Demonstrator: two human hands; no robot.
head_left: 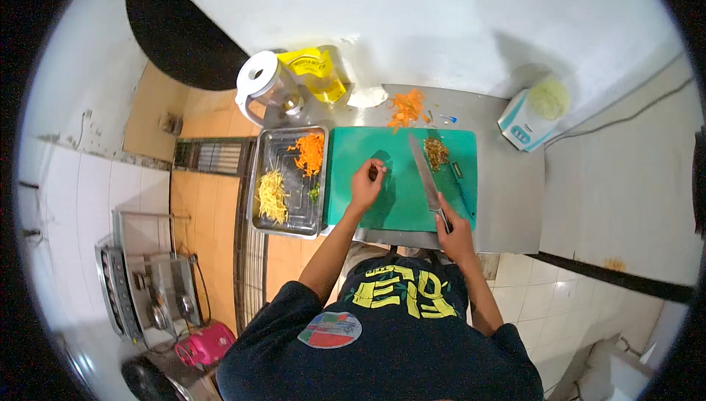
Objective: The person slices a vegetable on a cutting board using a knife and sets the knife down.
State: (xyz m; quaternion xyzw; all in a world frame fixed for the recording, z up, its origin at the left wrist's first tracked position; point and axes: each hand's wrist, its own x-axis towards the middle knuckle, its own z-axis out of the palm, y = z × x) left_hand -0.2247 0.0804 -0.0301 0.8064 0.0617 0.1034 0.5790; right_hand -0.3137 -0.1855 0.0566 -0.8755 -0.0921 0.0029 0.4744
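Note:
My right hand (455,238) grips the dark handle of a large kitchen knife (424,173), its blade pointing away from me over the green cutting board (349,206). Above the board's middle, my left hand (367,185) is closed, with a small dark brown piece showing between the fingers; its kind is unclear. Just right of the blade lies a pile of chopped brown bits (436,153). A peeler (461,186) rests near the board's right edge. Left of the board, a metal tray (293,226) holds shredded carrot (309,154), pale yellow strips (273,196) and chopped greens (314,193).
Carrot peelings (407,109) and a small blue-tipped item (449,118) lie behind the board. A blender jug (266,88) and a yellow pouch (315,73) stand at the back left. On the right is a white-and-teal blender base (523,121) with a cord.

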